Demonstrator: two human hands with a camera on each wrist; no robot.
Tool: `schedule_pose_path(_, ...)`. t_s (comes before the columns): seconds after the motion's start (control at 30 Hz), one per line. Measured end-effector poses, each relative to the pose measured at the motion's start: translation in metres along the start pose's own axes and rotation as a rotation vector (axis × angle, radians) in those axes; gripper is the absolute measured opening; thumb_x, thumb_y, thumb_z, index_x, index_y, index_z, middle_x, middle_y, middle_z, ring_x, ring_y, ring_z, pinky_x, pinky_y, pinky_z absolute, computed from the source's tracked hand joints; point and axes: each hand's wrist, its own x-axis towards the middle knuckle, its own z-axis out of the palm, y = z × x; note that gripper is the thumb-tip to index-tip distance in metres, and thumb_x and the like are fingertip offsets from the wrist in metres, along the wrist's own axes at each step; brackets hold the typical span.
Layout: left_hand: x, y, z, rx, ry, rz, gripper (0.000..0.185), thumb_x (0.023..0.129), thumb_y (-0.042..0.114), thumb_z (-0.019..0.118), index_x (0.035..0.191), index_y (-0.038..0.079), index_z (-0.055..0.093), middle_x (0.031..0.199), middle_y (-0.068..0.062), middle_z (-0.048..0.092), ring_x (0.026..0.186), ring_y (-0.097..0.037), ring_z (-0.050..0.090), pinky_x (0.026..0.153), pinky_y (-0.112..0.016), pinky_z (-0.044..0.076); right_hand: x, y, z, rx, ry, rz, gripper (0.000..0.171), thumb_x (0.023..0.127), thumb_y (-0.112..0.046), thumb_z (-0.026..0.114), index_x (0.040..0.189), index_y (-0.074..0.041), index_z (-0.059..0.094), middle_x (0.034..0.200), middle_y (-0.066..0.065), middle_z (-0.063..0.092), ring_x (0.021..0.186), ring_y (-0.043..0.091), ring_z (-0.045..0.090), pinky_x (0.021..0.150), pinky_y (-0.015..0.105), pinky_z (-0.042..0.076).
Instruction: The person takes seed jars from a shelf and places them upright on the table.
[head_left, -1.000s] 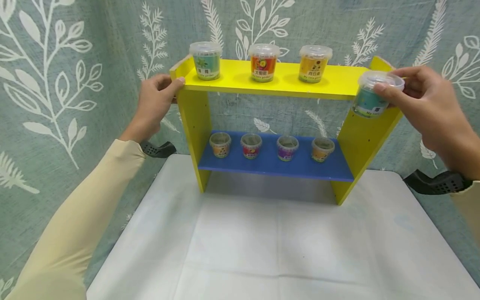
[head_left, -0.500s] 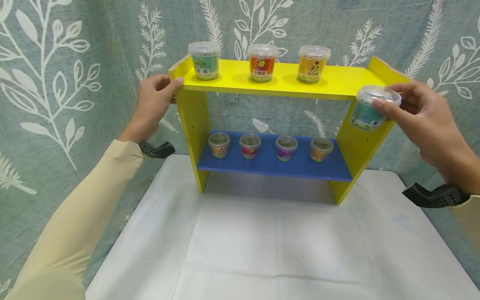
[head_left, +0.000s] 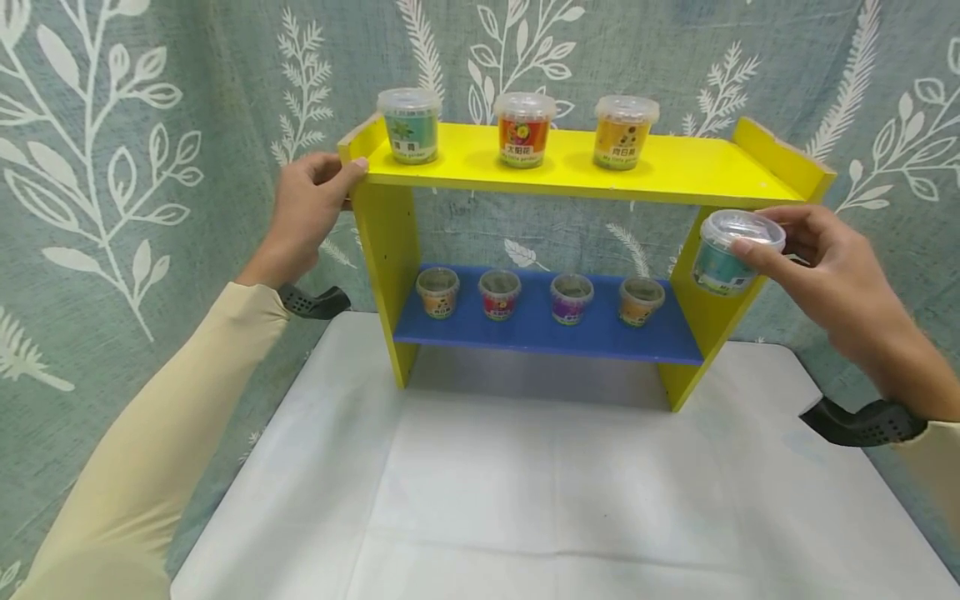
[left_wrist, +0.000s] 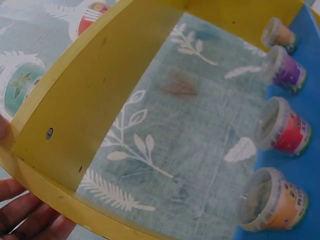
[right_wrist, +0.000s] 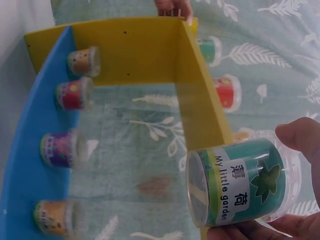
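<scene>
The right hand (head_left: 828,279) is gripping a teal-labelled cup (head_left: 727,252) with a clear lid, thumb and fingers curled round its rim. In the right wrist view the cup (right_wrist: 245,182) is lying tilted in the fingers (right_wrist: 300,137), its label reading "My little garden". The cup is hanging in the air just in front of the right side panel of the yellow shelf unit (head_left: 675,167), below the top board and above the blue lower shelf (head_left: 540,329).

The left hand (head_left: 307,208) is holding the top left corner of the shelf unit, with its thumb pressing on the top board and its fingers curling behind the side panel.

Three lidded cups are standing on the top board: a green one (head_left: 409,126), a red one (head_left: 524,128) and an orange one (head_left: 626,132). Four smaller cups (head_left: 534,297) are standing in a row on the blue shelf. The unit is resting on a white table (head_left: 525,500) in front of a leaf-patterned curtain (head_left: 112,125).
</scene>
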Motion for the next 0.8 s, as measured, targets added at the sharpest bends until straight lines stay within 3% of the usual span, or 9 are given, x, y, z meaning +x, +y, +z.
schedule_pose_path(0.37, -0.002, -0.001, 0.001, 0.019, -0.001, -0.007, 0.05, 0.099, 0.046, 0.067, 0.132, 0.009, 0.066, 0.115, -0.002, 0.065, 0.102, -0.019, 0.064, 0.091, -0.029, 0.053, -0.016, 0.014, 0.01, -0.013, -0.109, 0.023, 0.067, 0.101, -0.043, 0.066, 0.152, -0.01, 0.04, 0.141, 0.012, 0.051, 0.112, 0.01, 0.052, 0.076, 0.005, 0.044)
schedule_pose_path(0.6, -0.001, 0.0, 0.0, 0.009, 0.001, 0.011, 0.046, 0.099, 0.045, 0.068, 0.128, 0.009, 0.067, 0.113, -0.002, 0.065, 0.101, -0.018, 0.063, 0.09, -0.028, 0.053, -0.024, 0.021, 0.011, -0.04, -0.145, 0.028, 0.066, 0.101, -0.042, 0.066, 0.153, -0.012, 0.039, 0.15, 0.017, 0.05, 0.126, 0.026, 0.052, 0.076, 0.002, 0.042)
schedule_pose_path(0.8, -0.001, 0.0, 0.0, 0.013, -0.002, 0.007, 0.047, 0.099, 0.045, 0.067, 0.128, 0.009, 0.067, 0.113, -0.002, 0.065, 0.102, -0.019, 0.064, 0.091, -0.028, 0.054, -0.029, 0.031, 0.019, 0.01, -0.147, 0.01, 0.062, 0.101, -0.036, 0.067, 0.15, -0.009, 0.041, 0.144, 0.018, 0.052, 0.111, 0.001, 0.053, 0.076, 0.005, 0.047)
